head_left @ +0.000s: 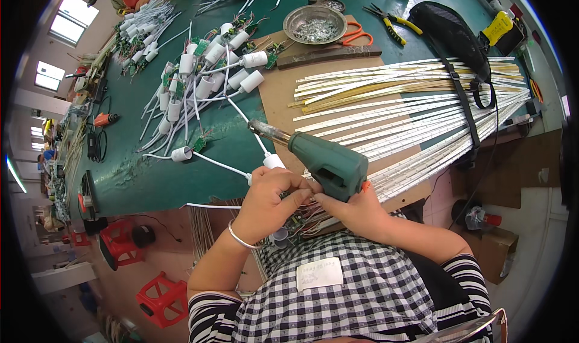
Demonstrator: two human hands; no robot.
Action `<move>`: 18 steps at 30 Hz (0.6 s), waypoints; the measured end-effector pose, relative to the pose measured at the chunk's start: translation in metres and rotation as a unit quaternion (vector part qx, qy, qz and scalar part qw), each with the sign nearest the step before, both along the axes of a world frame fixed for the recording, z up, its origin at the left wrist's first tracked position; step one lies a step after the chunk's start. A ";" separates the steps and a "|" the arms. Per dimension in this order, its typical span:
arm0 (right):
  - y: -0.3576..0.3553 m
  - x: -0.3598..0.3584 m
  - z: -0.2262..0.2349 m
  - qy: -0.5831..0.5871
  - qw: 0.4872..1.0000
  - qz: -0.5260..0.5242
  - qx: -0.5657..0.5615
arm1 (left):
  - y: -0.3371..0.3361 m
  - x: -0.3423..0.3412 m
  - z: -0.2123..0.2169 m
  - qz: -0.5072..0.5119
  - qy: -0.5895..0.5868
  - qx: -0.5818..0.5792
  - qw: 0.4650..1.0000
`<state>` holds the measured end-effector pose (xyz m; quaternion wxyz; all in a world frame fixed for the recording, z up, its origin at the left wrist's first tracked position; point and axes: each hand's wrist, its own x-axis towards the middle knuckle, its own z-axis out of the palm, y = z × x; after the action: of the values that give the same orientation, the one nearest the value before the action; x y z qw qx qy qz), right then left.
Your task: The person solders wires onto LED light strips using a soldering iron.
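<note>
A green soldering gun (325, 159) with a metal barrel pointing up and left is held in my right hand (357, 215). My left hand (271, 199) is closed in a pinch close to my right fingertips; what lies between its fingers is too small to make out. Just beyond the left knuckles is a white cylindrical housing (274, 161) on a white cable. Beneath both hands, small circuit boards and thin wires (297, 221) lie at my apron, partly covered by my fingers.
White housings with cables (205, 88) are heaped on the green table (126, 180). White LED strips (386, 111) lie to the right, a black strap across them. Farther back are a metal bowl (315, 24), orange-handled scissors (357, 35) and pliers (391, 26). Red stools (161, 299) stand lower left.
</note>
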<state>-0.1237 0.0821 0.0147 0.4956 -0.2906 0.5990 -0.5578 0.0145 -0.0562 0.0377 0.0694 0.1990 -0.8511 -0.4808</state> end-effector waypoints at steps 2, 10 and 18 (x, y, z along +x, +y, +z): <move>0.000 0.000 0.000 0.000 1.000 -0.005 0.004 | 0.001 0.000 0.000 -0.001 -0.004 -0.014 1.000; 0.001 0.001 -0.005 0.013 0.999 -0.038 0.023 | 0.004 0.001 -0.002 -0.007 -0.001 -0.091 0.996; 0.002 0.000 0.004 -0.020 0.996 -0.080 0.023 | 0.007 0.002 -0.011 0.033 0.012 -0.074 0.997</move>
<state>-0.1242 0.0844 0.0187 0.4674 -0.2189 0.6230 -0.5877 0.0169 -0.0488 0.0262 0.1102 0.2157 -0.8763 -0.4165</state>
